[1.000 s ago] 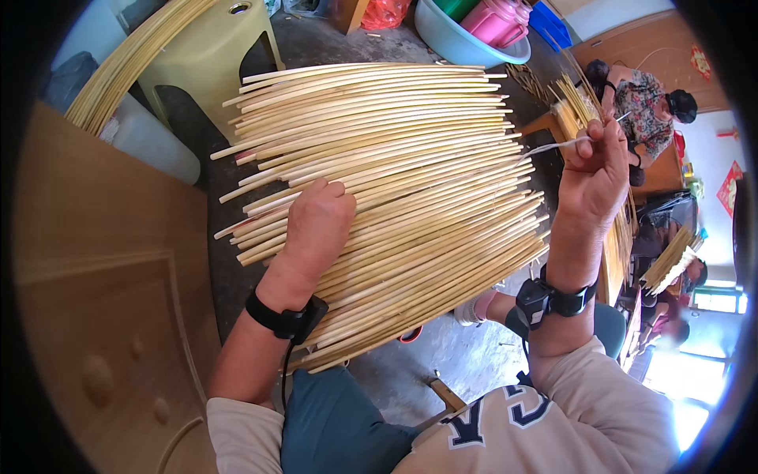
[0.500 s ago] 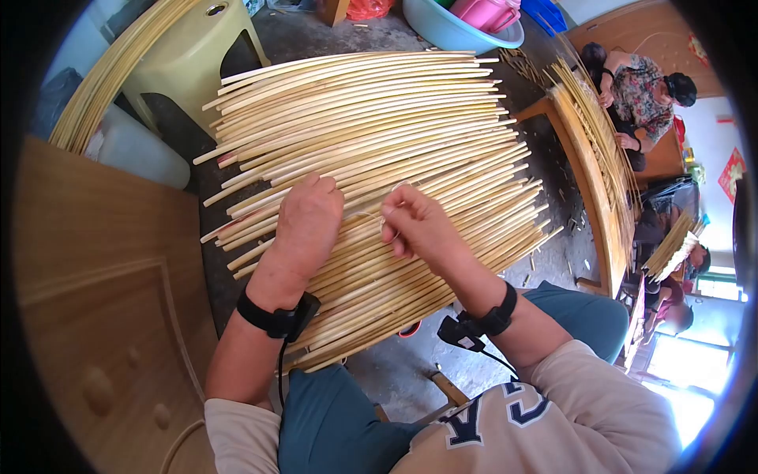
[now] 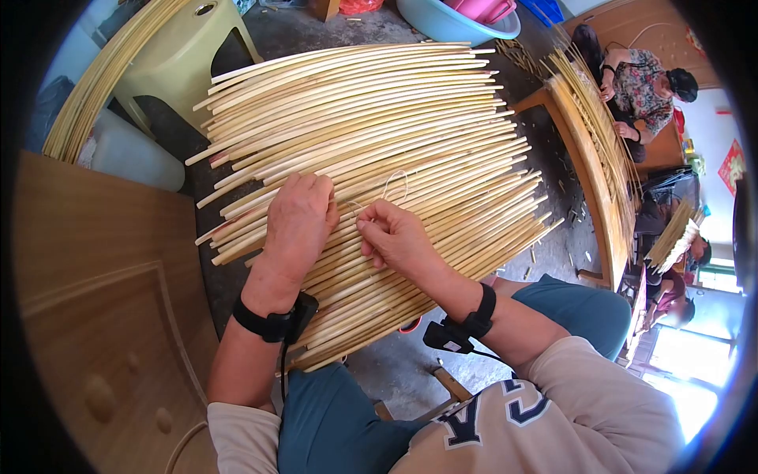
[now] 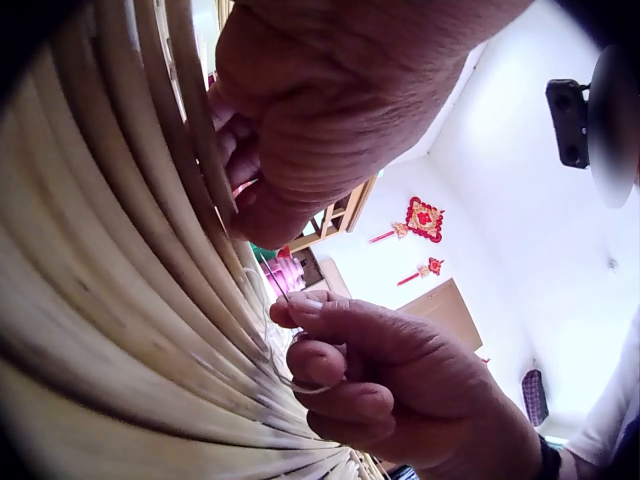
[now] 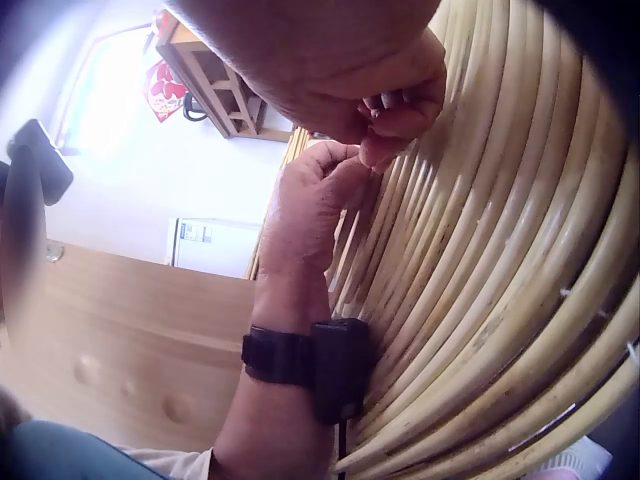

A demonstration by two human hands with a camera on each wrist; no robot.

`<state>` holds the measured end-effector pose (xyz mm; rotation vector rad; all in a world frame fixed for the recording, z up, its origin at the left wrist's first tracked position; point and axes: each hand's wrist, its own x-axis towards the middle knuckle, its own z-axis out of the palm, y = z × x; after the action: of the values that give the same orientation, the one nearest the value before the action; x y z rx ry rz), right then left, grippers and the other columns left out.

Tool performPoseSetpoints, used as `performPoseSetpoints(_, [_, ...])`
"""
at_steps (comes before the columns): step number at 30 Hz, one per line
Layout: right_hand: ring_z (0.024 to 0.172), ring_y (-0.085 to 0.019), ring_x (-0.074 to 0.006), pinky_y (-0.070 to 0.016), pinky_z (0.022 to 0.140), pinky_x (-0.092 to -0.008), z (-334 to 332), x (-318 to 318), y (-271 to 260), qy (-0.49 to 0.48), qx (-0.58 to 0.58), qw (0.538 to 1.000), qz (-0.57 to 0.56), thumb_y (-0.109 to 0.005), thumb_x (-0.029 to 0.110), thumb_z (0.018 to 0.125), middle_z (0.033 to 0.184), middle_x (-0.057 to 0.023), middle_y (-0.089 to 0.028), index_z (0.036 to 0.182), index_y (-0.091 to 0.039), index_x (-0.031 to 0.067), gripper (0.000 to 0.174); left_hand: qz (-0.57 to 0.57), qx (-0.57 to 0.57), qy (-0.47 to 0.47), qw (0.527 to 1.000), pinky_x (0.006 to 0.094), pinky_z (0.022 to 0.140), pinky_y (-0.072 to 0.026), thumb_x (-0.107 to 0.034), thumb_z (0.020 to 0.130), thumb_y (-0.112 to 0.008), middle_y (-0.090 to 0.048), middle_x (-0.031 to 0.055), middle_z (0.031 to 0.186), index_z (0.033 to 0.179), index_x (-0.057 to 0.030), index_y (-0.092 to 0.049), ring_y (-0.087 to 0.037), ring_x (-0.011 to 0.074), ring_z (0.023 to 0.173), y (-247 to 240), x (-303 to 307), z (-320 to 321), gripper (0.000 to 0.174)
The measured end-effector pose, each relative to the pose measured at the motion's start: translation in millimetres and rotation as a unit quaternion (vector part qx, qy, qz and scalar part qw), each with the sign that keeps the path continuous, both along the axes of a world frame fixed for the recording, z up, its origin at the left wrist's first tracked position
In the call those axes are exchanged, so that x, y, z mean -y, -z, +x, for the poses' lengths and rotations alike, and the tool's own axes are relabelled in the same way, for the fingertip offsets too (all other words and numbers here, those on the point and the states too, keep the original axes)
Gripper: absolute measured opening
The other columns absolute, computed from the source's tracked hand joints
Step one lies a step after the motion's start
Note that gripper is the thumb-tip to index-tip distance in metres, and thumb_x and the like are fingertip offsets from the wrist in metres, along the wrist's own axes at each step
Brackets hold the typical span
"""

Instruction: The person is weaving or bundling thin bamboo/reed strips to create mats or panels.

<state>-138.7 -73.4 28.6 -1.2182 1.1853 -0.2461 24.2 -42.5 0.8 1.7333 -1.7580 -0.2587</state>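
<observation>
Pale thin sticks lie side by side as a wide mat. My left hand grips sticks near the mat's left part; in the left wrist view this hand has its thumb against a stick and its fingers curled behind. Close to its right, my right hand pinches a thin needle, clearer in the left wrist view, where the needle points up from the fingertips of the right hand. White thread loops above the right hand over the sticks. Both hands nearly meet in the right wrist view.
A yellow stool and more long sticks stand at the upper left, above a wooden panel. A blue basin is at the top. Rightward are a wooden bench with sticks and a seated person.
My right hand has come from far right, pulling position with the thread, down to beside my left hand. My left hand stays gripping at the mat. The view has shifted slightly.
</observation>
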Motion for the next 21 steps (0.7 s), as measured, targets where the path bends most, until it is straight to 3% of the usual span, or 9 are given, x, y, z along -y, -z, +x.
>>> performPoseSetpoints(21, [0.047, -0.051, -0.0075, -0.0415, 0.041, -0.0217, -0.5, -2.2, 5.6, -0.006, 0.003, 1.0, -0.027, -0.053, 0.014, 0.09, 0.058, -0.0027, -0.055, 0.09, -0.054, 0.001, 0.013, 0.015, -0.072, 0.011, 0.997, 0.0379, 0.065, -0.0455, -0.002, 0.069, -0.064, -0.056, 0.0101, 0.075, 0.08, -0.0053, -0.054, -0.054, 0.0292, 0.076, -0.3, -1.8, 4.5, 0.015])
